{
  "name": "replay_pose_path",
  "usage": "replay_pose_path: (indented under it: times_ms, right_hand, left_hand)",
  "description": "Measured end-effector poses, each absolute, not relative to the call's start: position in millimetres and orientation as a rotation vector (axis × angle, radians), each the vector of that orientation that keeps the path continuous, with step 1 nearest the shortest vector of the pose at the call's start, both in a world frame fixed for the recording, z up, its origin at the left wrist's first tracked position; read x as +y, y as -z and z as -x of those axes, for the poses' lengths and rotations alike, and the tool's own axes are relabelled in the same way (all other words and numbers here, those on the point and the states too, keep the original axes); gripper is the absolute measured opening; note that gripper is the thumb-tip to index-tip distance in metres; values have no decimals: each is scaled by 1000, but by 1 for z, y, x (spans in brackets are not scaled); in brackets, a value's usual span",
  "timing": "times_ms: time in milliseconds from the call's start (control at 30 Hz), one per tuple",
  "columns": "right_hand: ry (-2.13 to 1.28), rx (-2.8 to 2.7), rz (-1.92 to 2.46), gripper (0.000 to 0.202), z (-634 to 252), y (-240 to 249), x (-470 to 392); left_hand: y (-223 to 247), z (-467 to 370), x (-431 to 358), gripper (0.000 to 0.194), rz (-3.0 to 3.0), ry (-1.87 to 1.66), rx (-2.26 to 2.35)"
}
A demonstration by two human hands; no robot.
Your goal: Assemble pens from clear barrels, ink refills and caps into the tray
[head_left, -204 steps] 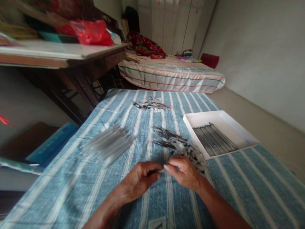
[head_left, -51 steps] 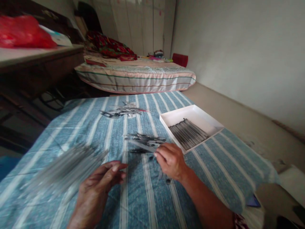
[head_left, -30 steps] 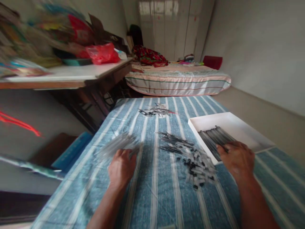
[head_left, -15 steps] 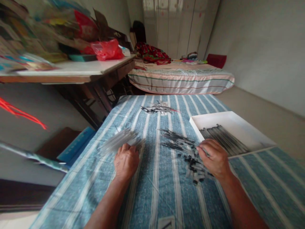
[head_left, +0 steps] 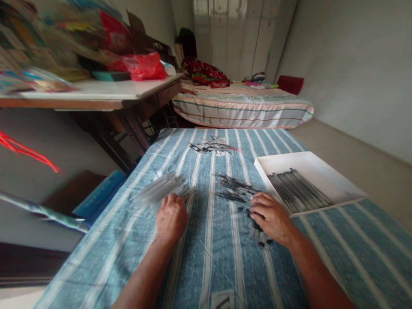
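Note:
My left hand [head_left: 172, 216] rests on the striped cloth, its fingers curled in at the near edge of a pile of clear, thin tubes [head_left: 159, 189]. What its fingertips hold, if anything, is hidden. My right hand [head_left: 272, 219] is over a heap of small black and clear caps [head_left: 257, 234], fingers bent and slightly apart. Just beyond its fingertips lies a bundle of thin dark pen refills [head_left: 234, 184]. To the right of that hand, a shallow white box [head_left: 334, 171] holds a row of dark, pen-like sticks [head_left: 299, 189].
A blue striped cloth [head_left: 193, 266] covers the table. At its far end lies a small pile of thin dark pieces [head_left: 212, 147]. A cluttered side table [head_left: 135, 92] with a red plastic bag [head_left: 146, 66] stands on the left. Behind is a bed [head_left: 244, 107].
My right hand has moved left from beside the box's near corner to over the caps and the near end of the refills. My left hand has barely moved.

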State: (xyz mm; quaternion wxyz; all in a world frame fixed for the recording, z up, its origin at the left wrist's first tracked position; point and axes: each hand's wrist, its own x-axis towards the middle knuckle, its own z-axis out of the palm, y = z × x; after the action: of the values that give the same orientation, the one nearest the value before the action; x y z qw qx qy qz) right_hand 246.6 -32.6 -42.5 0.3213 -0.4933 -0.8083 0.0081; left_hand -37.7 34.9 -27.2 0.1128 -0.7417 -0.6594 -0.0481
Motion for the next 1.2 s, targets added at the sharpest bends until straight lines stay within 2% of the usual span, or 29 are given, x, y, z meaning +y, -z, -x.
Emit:
replay_pose_path:
  times_ms: [167,367,533,667,800,1000,1200]
  right_hand:
    - [164,-2037,1428,17,-240,52,-26]
    - [230,-2033,1518,18,-229,56,-19]
    - [234,-2074,1643,13,-225,61,-12]
    - [266,-2129,1688,19,-224,60,-10]
    - [277,-2171,1655,25,-224,58,-11]
    - [282,-2105,1582,23,-227,60,-15]
    - [202,-2125,1315,25,-228,58,-20]
  left_hand:
    - [28,34,31,21,2253,480,-1996]
    - [27,20,23,13,2555,871,-2082]
    - [25,13,15,24,2770,975,-2154]
    - [23,11,11,32,2846,1035,-2179]
    - [22,9,9,34,2894,1041,-2221]
    - [24,8,7,34,2932,1076,-2265]
    - [23,11,8,31,2945,1133,-2281]
